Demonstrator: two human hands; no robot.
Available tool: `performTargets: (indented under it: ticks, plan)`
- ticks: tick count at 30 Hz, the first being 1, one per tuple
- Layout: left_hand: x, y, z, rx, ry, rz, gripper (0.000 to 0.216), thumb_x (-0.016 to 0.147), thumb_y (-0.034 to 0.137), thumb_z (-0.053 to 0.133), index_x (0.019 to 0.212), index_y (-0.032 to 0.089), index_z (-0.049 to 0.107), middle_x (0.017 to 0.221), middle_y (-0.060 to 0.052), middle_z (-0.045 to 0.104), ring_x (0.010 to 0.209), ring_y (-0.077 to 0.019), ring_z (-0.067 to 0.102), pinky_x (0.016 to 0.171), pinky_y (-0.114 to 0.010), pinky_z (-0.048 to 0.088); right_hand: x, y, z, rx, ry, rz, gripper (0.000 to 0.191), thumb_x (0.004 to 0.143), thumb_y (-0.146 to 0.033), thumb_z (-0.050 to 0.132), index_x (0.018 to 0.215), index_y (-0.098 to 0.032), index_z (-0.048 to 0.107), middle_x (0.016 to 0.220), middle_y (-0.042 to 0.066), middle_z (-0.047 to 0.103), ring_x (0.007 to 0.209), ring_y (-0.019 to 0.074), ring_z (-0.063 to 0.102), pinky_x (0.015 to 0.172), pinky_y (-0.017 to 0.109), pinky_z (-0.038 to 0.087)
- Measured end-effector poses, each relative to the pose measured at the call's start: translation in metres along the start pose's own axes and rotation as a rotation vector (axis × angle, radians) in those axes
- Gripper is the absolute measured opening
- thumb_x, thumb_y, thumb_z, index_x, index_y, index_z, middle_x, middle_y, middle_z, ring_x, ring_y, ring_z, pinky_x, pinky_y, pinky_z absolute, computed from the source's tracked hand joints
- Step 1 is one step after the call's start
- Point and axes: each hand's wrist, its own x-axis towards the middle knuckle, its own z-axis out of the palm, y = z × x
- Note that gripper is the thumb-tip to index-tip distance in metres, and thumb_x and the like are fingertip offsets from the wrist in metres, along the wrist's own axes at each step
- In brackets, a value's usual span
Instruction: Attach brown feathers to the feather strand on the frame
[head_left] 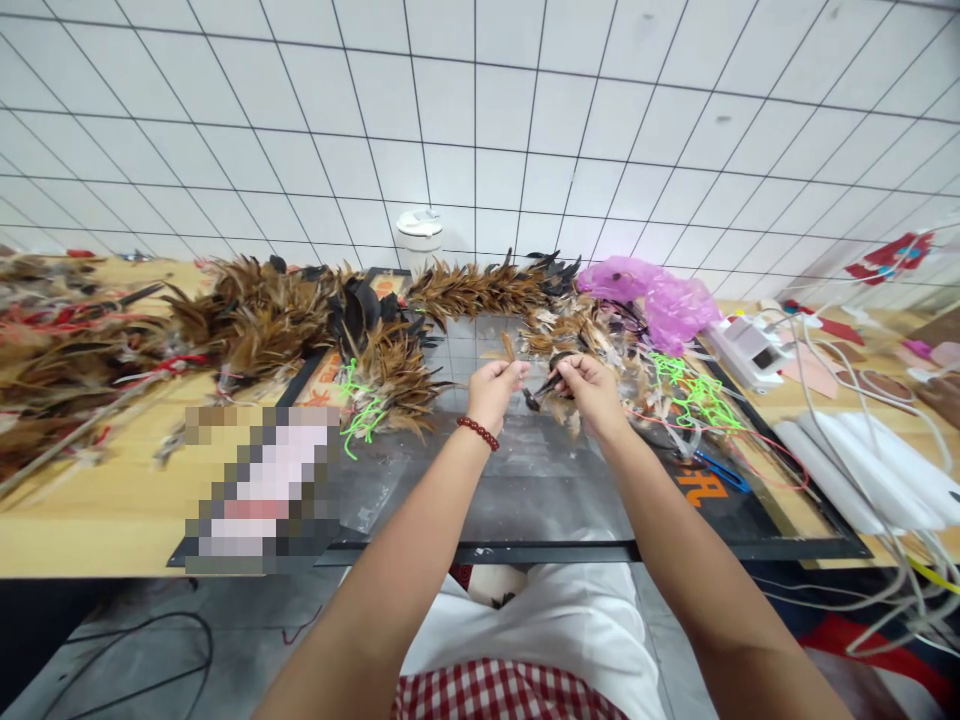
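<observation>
My left hand is closed in a fingertip pinch; a brown feather shows just above it—whether gripped, I cannot tell. My right hand is closed, thumb against fingers, on dark feathers. Both are over the black-framed board, between the feather garland and my lap.

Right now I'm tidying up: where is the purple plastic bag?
In the head view, the purple plastic bag lies right of centre, beyond the right hand, beside the brown feather garland.
</observation>
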Motion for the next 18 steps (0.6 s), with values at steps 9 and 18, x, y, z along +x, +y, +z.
performTargets:
  ticks: [9,18]
  plan:
    - [-0.0077,0.0054,-0.0009,0.167,-0.202,-0.275,0.023,0.064,0.027,0.077,0.066,0.011,0.060,0.064,-0.007,0.066,0.058,-0.0163,0.066,0.055,-0.025,0.050,-0.0008,0.0065,0.0000,-0.097,0.026,-0.058,0.026,0.074,-0.043,0.061,0.078,-0.019,0.058,0.068,0.000,0.061,0.057,0.0110,0.057,0.057,0.024,0.046]
    - [-0.0091,0.0035,-0.0017,0.270,-0.349,-0.311,0.023,0.058,0.024,0.081,0.062,0.010,0.063,0.060,-0.010,0.067,0.050,-0.0127,0.061,0.047,-0.021,0.047,-0.0037,0.0086,0.0010,-0.250,0.020,-0.180,0.019,0.080,-0.037,0.055,0.080,-0.018,0.059,0.071,0.000,0.062,0.063,0.0124,0.058,0.063,0.025,0.046]
